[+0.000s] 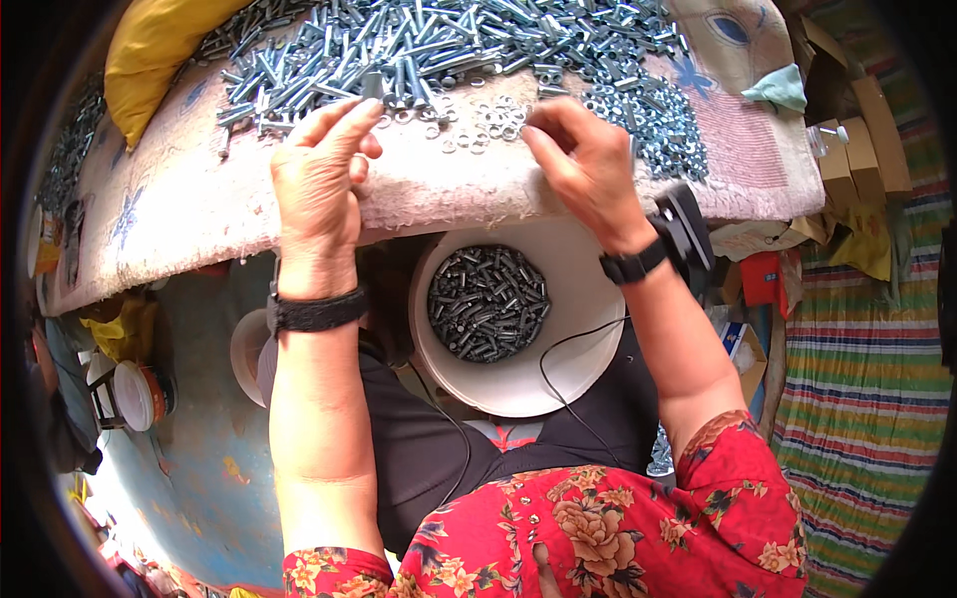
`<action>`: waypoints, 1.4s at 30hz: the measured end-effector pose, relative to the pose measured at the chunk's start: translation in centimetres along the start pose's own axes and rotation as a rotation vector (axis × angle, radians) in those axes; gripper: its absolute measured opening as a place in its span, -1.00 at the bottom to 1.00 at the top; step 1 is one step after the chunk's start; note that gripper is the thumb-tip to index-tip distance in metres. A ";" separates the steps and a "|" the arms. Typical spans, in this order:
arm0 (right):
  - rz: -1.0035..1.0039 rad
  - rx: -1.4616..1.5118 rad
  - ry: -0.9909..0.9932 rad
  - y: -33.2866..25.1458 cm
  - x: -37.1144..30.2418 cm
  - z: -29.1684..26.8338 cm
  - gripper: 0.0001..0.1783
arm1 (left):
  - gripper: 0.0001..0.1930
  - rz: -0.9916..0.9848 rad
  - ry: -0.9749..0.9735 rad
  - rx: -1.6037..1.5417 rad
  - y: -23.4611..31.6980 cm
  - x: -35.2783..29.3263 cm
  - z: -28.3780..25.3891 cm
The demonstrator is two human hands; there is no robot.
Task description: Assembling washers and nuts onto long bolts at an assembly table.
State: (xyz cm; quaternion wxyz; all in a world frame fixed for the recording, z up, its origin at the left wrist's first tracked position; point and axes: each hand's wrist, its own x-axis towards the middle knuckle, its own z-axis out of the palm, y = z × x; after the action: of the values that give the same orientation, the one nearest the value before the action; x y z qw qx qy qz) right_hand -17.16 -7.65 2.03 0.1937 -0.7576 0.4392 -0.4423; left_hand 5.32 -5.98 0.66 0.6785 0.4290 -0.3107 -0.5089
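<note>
My left hand [324, 164] is raised over the near part of the cloth-covered table, its fingers closed together. A short dark metal piece [373, 86] shows at its fingertips, against the pile of metal bolts [409, 50]. My right hand [588, 159] hovers at the right of the loose washers [493, 120], thumb and index finger curled close together. Whatever may be in that pinch is too small to make out. Beside my right hand lies a heap of small nuts [673, 130]. Between my knees stands a white bucket [588, 289], with several short dark metal pieces [488, 304] inside.
The table's worn cloth [199, 199] hangs over its front edge. A yellow sack [164, 60] lies at the far left, and a pale green rag [778, 88] at the far right. Cardboard boxes [877, 140] stand beyond it. A black cable [568, 339] crosses the bucket's rim.
</note>
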 end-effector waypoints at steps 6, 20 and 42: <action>-0.065 -0.488 -0.156 0.7 5.2 6.8 -0.68 | -0.82 -0.100 -0.010 -0.250 1.2 -0.7 -1.6; -0.104 -0.727 -0.136 1.2 6.2 3.9 -0.77 | -0.77 -0.239 -0.293 -0.581 0.6 -2.3 0.0; 0.287 0.352 0.042 -3.9 -6.6 1.9 -0.86 | -0.79 -0.347 -0.219 -0.431 -3.5 -7.6 5.0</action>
State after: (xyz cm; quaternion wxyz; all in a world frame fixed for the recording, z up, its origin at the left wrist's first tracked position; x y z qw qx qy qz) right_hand -15.06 -0.23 0.38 0.3745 -0.6324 0.4627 -0.4957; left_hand -2.68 -0.48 -0.17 0.6192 0.2641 -0.1887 -0.7150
